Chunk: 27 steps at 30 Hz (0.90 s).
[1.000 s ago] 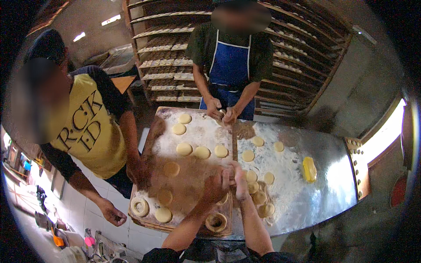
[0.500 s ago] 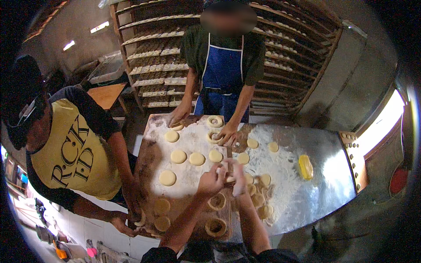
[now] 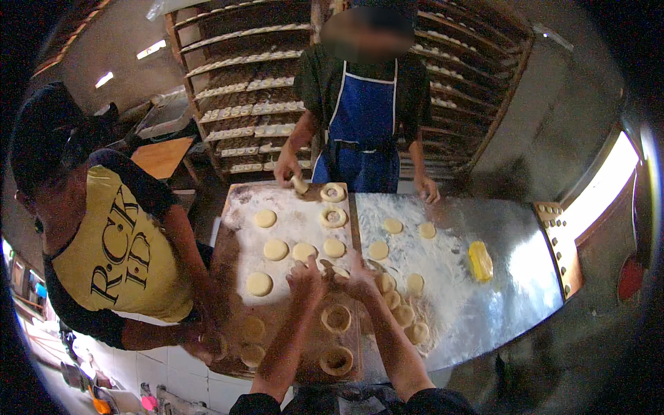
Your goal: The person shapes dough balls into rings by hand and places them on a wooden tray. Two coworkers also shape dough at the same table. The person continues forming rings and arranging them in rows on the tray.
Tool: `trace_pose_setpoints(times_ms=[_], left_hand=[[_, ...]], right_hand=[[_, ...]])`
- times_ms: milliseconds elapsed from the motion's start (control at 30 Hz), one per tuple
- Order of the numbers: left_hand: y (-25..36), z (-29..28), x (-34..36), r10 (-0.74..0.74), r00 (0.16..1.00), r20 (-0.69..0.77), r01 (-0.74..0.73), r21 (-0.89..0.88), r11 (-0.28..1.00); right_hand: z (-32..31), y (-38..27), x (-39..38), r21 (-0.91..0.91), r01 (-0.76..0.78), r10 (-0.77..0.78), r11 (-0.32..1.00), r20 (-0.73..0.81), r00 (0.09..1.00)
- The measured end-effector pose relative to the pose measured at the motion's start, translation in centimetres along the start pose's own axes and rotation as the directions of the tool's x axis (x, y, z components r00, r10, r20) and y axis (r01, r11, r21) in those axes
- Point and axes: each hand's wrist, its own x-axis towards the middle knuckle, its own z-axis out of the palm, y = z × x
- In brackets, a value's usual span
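Over the middle of the wooden board, my left hand (image 3: 306,278) and my right hand (image 3: 359,277) close in on a pale dough piece (image 3: 339,272) from both sides. My fingers partly cover it, and its shape is hard to make out. Just beyond lie flat dough rounds, one dough round (image 3: 303,252) right at my left fingertips and another dough round (image 3: 334,248) beside it. Nearer me, between my forearms, sit two hollowed dough rings, a front dough ring (image 3: 336,361) and a dough ring (image 3: 337,318) behind it.
Across the table a co-worker in a blue apron (image 3: 363,111) holds a dough round (image 3: 299,184). Another person (image 3: 138,242) stands at the left. More dough rounds (image 3: 403,316) rest on the floured metal table (image 3: 484,325) beside a yellow lump (image 3: 480,261). Racks of trays (image 3: 242,90) line the back.
My hands have shifted left and lower, away from the board's right edge. The co-worker opposite has lifted a dough round, and that person's other hand has left a dough ring, moving right.
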Motion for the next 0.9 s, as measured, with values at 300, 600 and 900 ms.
trace_pose_setpoints(times_ms=[300,600,900], left_hand=[[-3.7,5.0,-2.7,0.18,0.975,-0.13,-0.192,-0.091,0.977],[12.1,4.1,-16.4,0.193,0.975,0.112,-0.118,-0.474,0.872],[22.3,3.5,-20.0,0.226,0.886,0.404,0.152,-0.715,0.683]], right_hand=[[-7.8,2.8,-8.6,0.061,-0.134,0.133,0.989,0.013,0.991],[-16.7,7.7,-19.2,-0.377,-0.32,0.435,0.869,0.277,0.857],[-25.1,9.7,-22.0,0.579,-0.312,0.134,0.754,0.329,0.935]])
